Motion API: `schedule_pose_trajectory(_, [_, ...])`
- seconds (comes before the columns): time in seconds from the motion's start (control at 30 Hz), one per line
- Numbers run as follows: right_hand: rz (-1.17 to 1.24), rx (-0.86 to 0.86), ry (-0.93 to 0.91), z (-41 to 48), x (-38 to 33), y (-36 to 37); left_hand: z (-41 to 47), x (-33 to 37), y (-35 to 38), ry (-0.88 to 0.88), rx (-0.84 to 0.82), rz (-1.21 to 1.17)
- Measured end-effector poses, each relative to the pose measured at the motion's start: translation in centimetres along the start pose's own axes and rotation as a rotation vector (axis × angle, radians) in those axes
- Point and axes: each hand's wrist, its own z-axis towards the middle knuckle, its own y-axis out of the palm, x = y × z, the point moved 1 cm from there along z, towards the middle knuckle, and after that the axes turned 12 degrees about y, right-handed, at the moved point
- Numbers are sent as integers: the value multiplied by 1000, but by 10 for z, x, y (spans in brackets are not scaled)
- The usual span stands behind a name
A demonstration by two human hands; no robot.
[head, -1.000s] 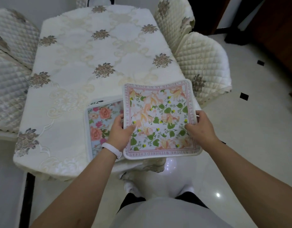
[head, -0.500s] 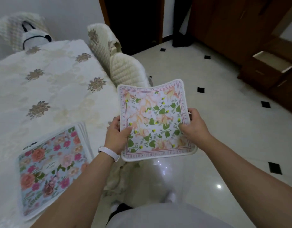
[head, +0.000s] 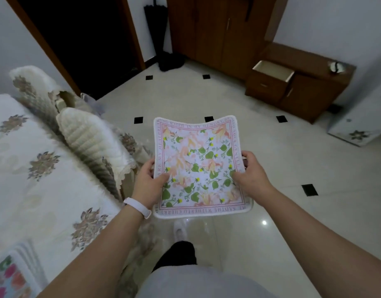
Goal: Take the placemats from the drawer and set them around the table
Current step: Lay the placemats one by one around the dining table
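I hold a square floral placemat with a pink lettered border flat in front of me, above the tiled floor. My left hand grips its left edge and my right hand grips its right edge, thumbs on top. A stack of placemats topped by a blue rose-patterned one lies on the table at the bottom left corner of view. The table wears a cream embroidered cloth. An open drawer shows in the wooden cabinet at the back right.
Two quilted cream chairs stand along the table's right side, just left of my left hand. A dark doorway and a black umbrella are at the back. A white box stands at the right. Glossy tiled floor lies ahead.
I have turned right, away from the table; the table and the stack slid to the left of view. The held placemat stays in both hands, now over the floor.
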Motion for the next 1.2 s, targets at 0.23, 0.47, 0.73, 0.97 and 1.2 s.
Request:
schedule_pose_trajectory(0.23, [-73, 118, 64, 99, -50, 9, 127, -15, 23, -43, -78, -36])
schedule_pose_trajectory(0.47, [-88, 175, 15, 197, -155, 25, 270, 5, 17, 12, -57, -22])
schedule_pose_trajectory(0.73, [-74, 156, -36, 273, -226, 39, 363, 20, -1, 56, -9, -108])
schedule_pose_trajectory(0.97, [-62, 41, -66, 368, -268, 61, 431, 16, -3, 31, 105, -114])
schedule_pose_trajectory(1.2, [-9, -119, -107, 494, -328, 64, 534, 32, 17, 8, 241, -18])
